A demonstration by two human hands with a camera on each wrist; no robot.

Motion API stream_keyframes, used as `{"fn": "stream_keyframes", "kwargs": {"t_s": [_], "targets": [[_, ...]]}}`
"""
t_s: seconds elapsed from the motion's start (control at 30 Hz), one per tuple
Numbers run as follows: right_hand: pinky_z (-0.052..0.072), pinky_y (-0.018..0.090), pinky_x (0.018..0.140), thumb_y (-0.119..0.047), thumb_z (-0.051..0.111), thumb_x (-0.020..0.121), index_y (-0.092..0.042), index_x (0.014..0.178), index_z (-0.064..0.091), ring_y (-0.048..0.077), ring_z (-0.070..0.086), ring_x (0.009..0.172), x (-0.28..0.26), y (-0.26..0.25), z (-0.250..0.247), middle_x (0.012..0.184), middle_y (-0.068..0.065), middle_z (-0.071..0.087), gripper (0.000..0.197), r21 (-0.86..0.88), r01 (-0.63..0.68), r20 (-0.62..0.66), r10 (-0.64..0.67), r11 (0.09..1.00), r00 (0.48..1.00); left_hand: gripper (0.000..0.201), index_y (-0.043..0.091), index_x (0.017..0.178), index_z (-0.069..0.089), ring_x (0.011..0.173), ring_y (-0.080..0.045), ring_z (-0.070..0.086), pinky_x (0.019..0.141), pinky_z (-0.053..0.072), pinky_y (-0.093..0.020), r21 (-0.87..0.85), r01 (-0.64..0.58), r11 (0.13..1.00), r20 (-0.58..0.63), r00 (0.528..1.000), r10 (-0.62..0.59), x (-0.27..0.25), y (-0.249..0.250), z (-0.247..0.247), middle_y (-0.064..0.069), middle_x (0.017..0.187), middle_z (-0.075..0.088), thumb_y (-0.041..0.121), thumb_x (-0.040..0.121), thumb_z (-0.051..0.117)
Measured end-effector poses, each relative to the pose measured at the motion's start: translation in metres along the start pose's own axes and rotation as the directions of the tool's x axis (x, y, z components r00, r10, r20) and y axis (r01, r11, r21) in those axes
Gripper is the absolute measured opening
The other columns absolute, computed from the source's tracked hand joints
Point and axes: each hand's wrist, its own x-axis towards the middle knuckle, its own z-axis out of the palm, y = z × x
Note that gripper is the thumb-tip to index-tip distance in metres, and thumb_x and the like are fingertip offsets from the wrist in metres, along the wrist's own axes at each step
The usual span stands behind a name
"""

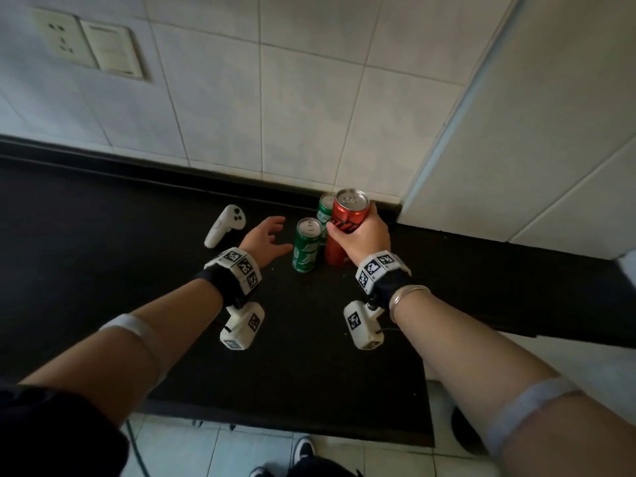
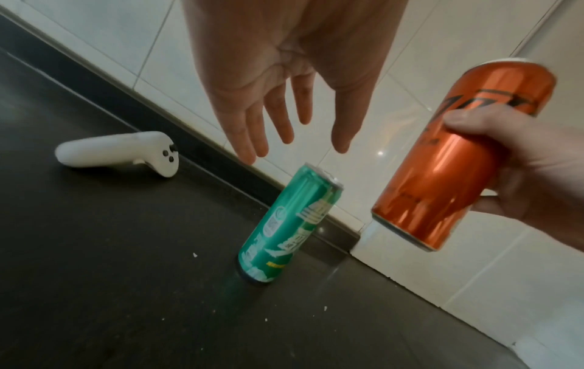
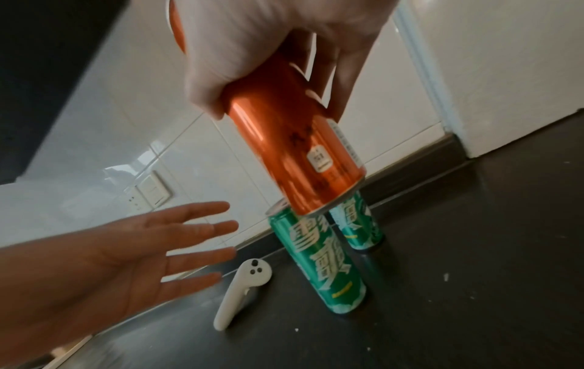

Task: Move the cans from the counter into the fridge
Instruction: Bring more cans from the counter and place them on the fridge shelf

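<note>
Far green can [image 1: 325,210] half hidden — red can [image 1: 346,228] fronts it.

- green cans: 2, near one [image 1: 307,245] and far one [image 1: 325,209]
- red can [image 1: 346,220]: 1
- white controller [image 1: 225,225]: 1
- hands: 2, left hand [image 1: 264,237] and right hand [image 1: 363,236]

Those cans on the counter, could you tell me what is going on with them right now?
A person is clearing drink cans off a black counter. The right hand grips the orange can, lifted clear of the surface. The left hand is open, fingers spread, reaching toward the nearer green can without touching it. A second green can stands behind it near the wall. A white controller lies to the left. No fridge interior is in view.
</note>
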Motion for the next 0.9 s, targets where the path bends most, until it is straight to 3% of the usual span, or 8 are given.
{"fn": "stream_keyframes", "kwargs": {"t_s": [0.17, 0.37, 0.53, 0.73, 0.9], "targets": [[0.048, 0.028, 0.089, -0.038, 0.079, 0.067, -0.017, 0.115, 0.051, 0.019, 0.061, 0.107, 0.015, 0.03, 0.001, 0.113, 0.002, 0.065, 0.06, -0.006, -0.04, 0.025, 0.041, 0.999, 0.999, 0.082, 0.019, 0.143, 0.028, 0.134, -0.025, 0.039, 0.104, 0.039, -0.038, 0.035, 0.076, 0.996, 0.007, 0.997, -0.077, 0.041, -0.009, 0.027, -0.006, 0.144, 0.042, 0.016, 0.075, 0.074], [0.045, 0.025, 0.09, -0.039, 0.078, 0.066, -0.019, 0.116, 0.05, 0.017, 0.059, 0.11, 0.029, 0.059, 0.011, 0.115, 0.0, 0.063, 0.06, 0.003, -0.095, 0.087, 0.094, 0.995, 0.992, 0.072, 0.017, 0.132, 0.044, 0.125, -0.022, 0.05, 0.101, 0.039, -0.035, 0.074, 0.148, 0.986, 0.052, 0.987, -0.152, 0.072, -0.019, 0.057, -0.005, 0.131, 0.055, 0.013, 0.068, 0.079], [0.044, 0.025, 0.092, -0.038, 0.079, 0.066, -0.019, 0.117, 0.049, 0.016, 0.059, 0.111, 0.035, 0.071, 0.016, 0.116, 0.0, 0.062, 0.062, 0.001, -0.131, 0.104, 0.131, 0.991, 0.986, 0.076, 0.019, 0.133, 0.042, 0.126, -0.02, 0.048, 0.101, 0.035, -0.029, 0.104, 0.133, 0.986, 0.05, 0.989, -0.139, 0.08, -0.017, 0.071, -0.002, 0.132, 0.054, 0.014, 0.067, 0.079], [0.043, 0.024, 0.09, -0.038, 0.078, 0.067, -0.019, 0.118, 0.049, 0.016, 0.059, 0.109, 0.031, 0.068, 0.006, 0.115, 0.0, 0.063, 0.061, -0.006, -0.126, 0.091, 0.126, 0.992, 0.988, 0.074, 0.019, 0.13, 0.045, 0.123, -0.02, 0.05, 0.099, 0.038, -0.031, 0.041, 0.075, 0.996, -0.01, 0.997, -0.075, 0.07, 0.009, 0.056, -0.003, 0.129, 0.056, 0.013, 0.065, 0.08], [0.042, 0.024, 0.089, -0.039, 0.077, 0.068, -0.018, 0.119, 0.049, 0.018, 0.059, 0.111, 0.021, 0.053, -0.014, 0.117, 0.001, 0.062, 0.061, -0.033, -0.105, 0.045, 0.107, 0.994, 0.993, 0.074, 0.019, 0.128, 0.045, 0.119, -0.017, 0.053, 0.098, 0.041, -0.031, 0.024, -0.078, 0.997, 0.01, 0.997, 0.078, 0.058, 0.048, 0.026, -0.002, 0.125, 0.058, 0.013, 0.063, 0.081]]}}
